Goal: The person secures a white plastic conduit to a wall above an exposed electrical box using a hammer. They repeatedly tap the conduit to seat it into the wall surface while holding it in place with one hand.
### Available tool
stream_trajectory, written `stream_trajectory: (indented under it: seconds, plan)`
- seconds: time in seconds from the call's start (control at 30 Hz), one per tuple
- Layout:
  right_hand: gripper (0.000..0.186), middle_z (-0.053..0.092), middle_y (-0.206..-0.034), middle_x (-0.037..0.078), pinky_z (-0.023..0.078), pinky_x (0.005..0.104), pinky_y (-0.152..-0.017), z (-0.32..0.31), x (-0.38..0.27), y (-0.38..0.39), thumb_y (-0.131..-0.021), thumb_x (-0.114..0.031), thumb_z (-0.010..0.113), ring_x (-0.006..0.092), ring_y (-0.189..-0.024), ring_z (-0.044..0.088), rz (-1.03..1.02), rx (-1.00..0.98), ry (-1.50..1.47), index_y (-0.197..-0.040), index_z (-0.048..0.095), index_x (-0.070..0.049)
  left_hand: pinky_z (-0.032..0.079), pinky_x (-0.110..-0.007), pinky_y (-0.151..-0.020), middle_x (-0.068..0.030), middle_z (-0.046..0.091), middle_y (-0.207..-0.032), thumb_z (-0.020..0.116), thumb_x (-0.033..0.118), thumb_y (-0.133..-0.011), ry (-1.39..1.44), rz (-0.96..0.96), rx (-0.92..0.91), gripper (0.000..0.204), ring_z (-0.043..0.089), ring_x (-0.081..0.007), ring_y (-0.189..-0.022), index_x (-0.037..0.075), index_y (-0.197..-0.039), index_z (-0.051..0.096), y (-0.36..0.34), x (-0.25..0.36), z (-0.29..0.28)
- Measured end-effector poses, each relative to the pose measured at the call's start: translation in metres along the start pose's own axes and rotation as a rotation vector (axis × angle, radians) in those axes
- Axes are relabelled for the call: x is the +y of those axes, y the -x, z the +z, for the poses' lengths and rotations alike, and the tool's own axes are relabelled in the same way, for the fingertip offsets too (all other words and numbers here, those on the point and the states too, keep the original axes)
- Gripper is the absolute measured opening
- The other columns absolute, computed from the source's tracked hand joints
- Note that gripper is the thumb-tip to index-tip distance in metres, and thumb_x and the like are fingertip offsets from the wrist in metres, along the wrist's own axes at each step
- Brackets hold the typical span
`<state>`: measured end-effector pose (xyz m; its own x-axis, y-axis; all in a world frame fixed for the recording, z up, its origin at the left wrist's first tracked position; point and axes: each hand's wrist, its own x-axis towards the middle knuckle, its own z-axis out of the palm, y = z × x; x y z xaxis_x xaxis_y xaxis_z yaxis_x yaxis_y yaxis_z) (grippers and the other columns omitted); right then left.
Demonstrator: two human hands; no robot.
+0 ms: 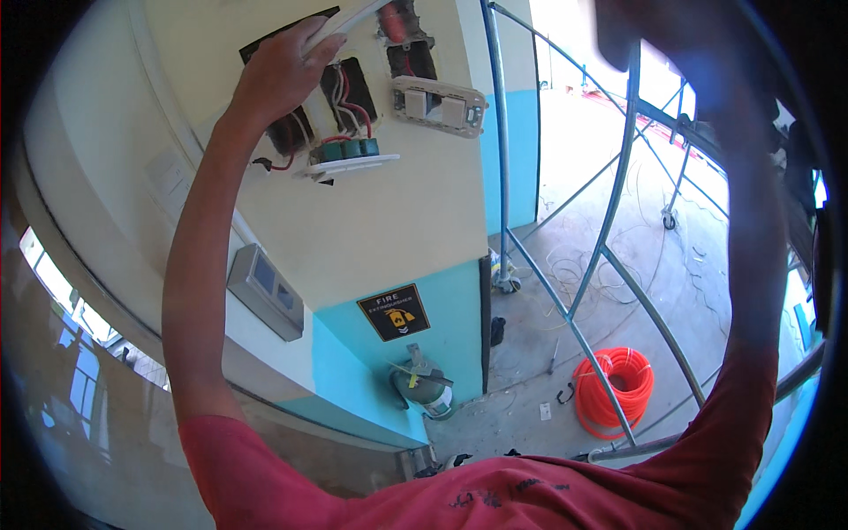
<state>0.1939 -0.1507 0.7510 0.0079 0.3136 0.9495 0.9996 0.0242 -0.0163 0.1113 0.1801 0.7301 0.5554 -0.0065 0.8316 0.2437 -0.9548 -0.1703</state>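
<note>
My left hand (287, 66) is raised at the wall, its fingers closed on a long white strip (358, 15) that runs out of the top of the view. Below it, a switch plate with green backs (349, 152) hangs by red and white wires from an open wall box (353, 93). A white two-switch frame (439, 105) sits tilted to the right, under another open box (411, 62). My right hand (654, 31) is up at the top right edge, dark against the glare and partly cut off; its fingers do not show clearly.
Metal scaffold tubes (616, 185) stand on the right. On the floor below lie a coil of orange conduit (614, 393) and loose wires (574, 265). A fire extinguisher (424, 389) is by the wall, beneath a black sign (393, 312). A grey box (265, 291) is fixed at left.
</note>
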Motion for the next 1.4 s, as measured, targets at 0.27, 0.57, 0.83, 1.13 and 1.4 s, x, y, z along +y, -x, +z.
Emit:
stream_trajectory:
  seconds: [0.27,0.57,0.83,1.13,1.4]
  plan:
    - [0.049,0.056,-0.065,0.006,0.044,0.0273,-0.041,0.022,0.006,-0.007,-0.095,-0.044,0.051,0.0137,-0.05,0.054,0.363,-0.415,0.168,-0.096,0.059,0.004,0.048,-0.04,-0.079,-0.0181,0.066,-0.095,0.051,0.044,-0.095,-0.06,-0.03,0.0,0.047,0.064,-0.0336,-0.086,0.008,-0.125,0.055,0.006,-0.003,0.002]
    - [0.052,0.061,-0.067,0.01,0.046,0.0345,-0.04,0.049,0.021,-0.005,-0.095,-0.046,0.051,0.02,-0.045,0.056,0.418,-0.113,0.024,-0.097,0.058,0.006,0.048,-0.044,-0.077,-0.0195,0.066,-0.092,0.048,0.044,-0.095,-0.058,-0.096,-0.086,0.045,0.064,-0.037,-0.087,0.009,-0.123,0.053,0.004,-0.002,0.003]
    - [0.045,0.064,-0.075,0.013,0.051,0.0392,-0.062,-0.003,0.025,0.032,-0.093,-0.044,0.053,0.0254,-0.067,0.063,0.581,-0.462,0.084,-0.1,0.061,0.0,0.048,-0.049,-0.076,-0.0215,0.066,-0.085,0.042,0.051,-0.095,-0.047,-0.196,-0.162,0.05,0.064,-0.0401,-0.085,0.006,-0.113,0.054,0.003,0.01,0.001]
    - [0.046,0.051,-0.063,0.005,0.039,0.0279,-0.044,-0.04,0.019,0.188,-0.089,-0.045,0.062,0.0123,-0.051,0.049,0.803,-0.376,-0.194,-0.097,0.058,-0.001,0.052,-0.048,-0.072,-0.0267,0.064,-0.086,0.044,0.041,-0.095,-0.106,-0.441,-0.136,0.046,0.067,-0.0387,-0.078,-0.003,-0.108,0.051,0.016,0.079,0.028]
    - [0.039,0.05,-0.066,0.007,0.038,0.0327,-0.052,-0.044,0.031,0.265,-0.087,-0.038,0.066,0.0149,-0.056,0.045,0.994,-0.57,-0.263,-0.09,0.056,-0.001,0.053,-0.043,-0.056,-0.0083,0.055,-0.073,0.052,0.035,-0.095,0.909,-0.843,-0.366,0.038,0.062,-0.024,-0.063,0.0,-0.104,0.044,-0.001,0.12,0.007]
